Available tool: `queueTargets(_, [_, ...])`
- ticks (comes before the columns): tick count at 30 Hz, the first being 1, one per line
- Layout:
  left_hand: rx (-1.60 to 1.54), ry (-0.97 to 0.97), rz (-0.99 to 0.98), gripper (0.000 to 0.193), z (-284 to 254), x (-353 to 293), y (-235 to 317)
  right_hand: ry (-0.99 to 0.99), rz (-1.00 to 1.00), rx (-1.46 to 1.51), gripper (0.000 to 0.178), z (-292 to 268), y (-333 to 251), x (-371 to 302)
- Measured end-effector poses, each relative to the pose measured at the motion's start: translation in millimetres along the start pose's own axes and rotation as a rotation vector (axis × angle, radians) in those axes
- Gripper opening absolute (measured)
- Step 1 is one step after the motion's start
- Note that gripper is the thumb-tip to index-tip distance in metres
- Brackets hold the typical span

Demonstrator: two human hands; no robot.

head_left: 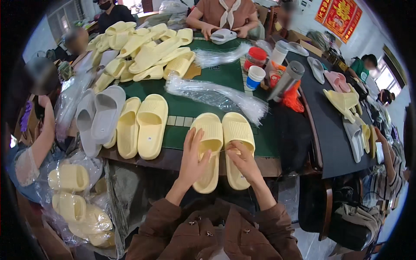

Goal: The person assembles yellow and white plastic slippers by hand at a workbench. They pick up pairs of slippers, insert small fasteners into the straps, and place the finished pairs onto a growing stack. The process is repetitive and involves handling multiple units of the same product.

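Note:
Two pale yellow slippers lie side by side at the table's front edge, their heels sticking out over it. My left hand (pixel 194 157) rests on the left slipper (pixel 209 178), thumb spread from the fingers and lying over the foot opening. At the inner side of the right slipper (pixel 238 128), my right hand (pixel 243 161) pinches a thin clear strand close to the strap. The strand crosses the gap between the slippers towards my left thumb; where its ends run I cannot make out.
Yellow slippers (pixel 152 125) and grey slippers (pixel 108 113) stand to the left, with a heap of yellow ones (pixel 151 54) behind. Bundles of clear strands (pixel 216 97) lie ahead. A steel tumbler (pixel 289 78) stands right. Bagged slippers (pixel 71 206) sit lower left. Co-workers surround the table.

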State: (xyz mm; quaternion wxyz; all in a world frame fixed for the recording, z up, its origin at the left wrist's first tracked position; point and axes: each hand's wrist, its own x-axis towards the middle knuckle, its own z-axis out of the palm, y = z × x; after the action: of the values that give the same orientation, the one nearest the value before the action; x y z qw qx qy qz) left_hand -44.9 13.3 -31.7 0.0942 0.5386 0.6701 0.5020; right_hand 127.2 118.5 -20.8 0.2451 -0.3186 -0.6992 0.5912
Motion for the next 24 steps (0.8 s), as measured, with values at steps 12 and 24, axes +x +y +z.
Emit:
queueTargets(12, [0.093, -0.028, 0.018, 0.064, 4.0, -0.9, 5.3, -0.016, -0.052, 0.156, 0.032, -36.3, -77.6, -36.9])
queueTargets(24, [-0.972, -0.379, -0.181, 0.044, -24.6, -20.9, 86.5, -0.131, -0.193, 0.368, 0.035, -3.8, -116.8, -50.6])
